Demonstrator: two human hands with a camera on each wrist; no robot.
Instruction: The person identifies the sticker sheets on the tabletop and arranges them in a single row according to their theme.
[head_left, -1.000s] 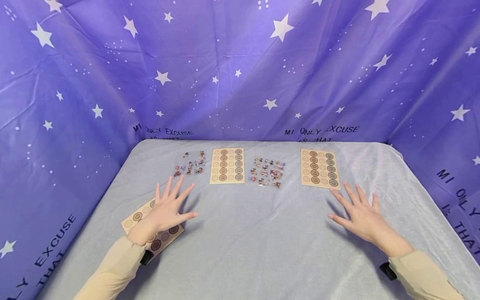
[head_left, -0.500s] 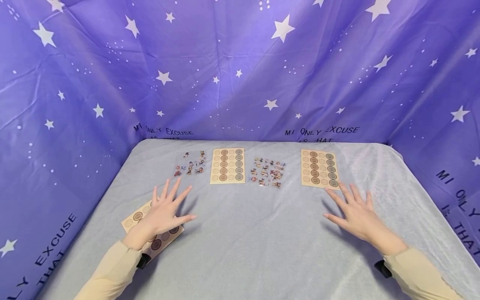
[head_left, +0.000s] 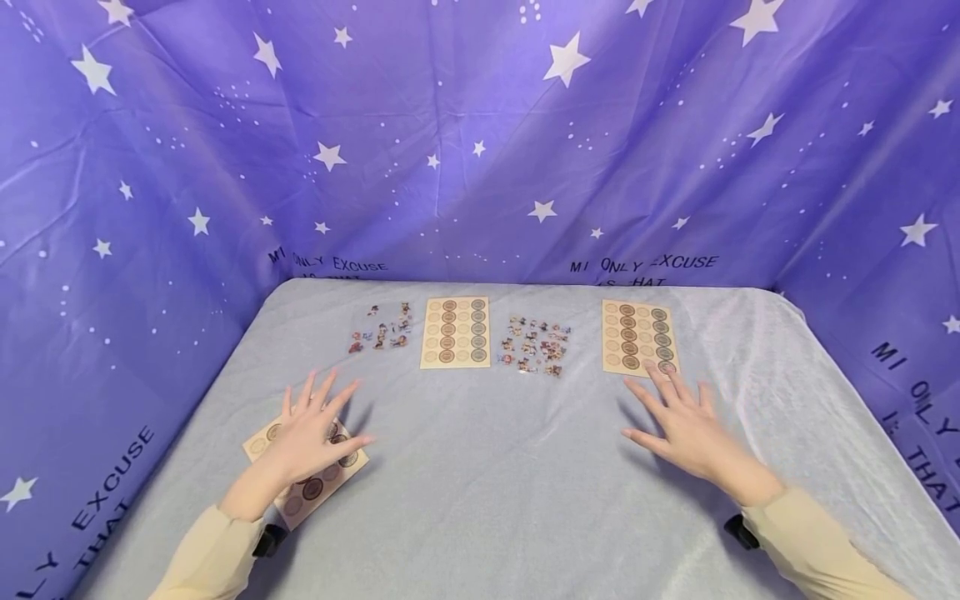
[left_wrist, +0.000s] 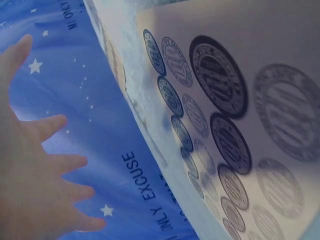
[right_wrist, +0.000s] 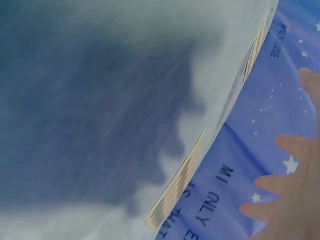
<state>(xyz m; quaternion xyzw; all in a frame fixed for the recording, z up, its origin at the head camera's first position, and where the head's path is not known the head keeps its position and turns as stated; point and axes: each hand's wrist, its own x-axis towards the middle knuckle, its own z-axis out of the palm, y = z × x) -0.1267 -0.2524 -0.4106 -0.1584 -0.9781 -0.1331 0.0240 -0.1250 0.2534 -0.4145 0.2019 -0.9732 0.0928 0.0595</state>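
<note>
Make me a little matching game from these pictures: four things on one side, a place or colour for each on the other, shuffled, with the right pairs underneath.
Things:
1. left hand
2. tablecloth
3. right hand
4. backdrop

Places and colours, as the head view shows them:
A. purple with white stars
B. spread out, overlapping the lower edge of the rightmost tan sheet
C. spread out, partly hiding the slanted tan sheet
D. pale grey-blue

Right pairs: 1-C, 2-D, 3-B, 4-A
</note>
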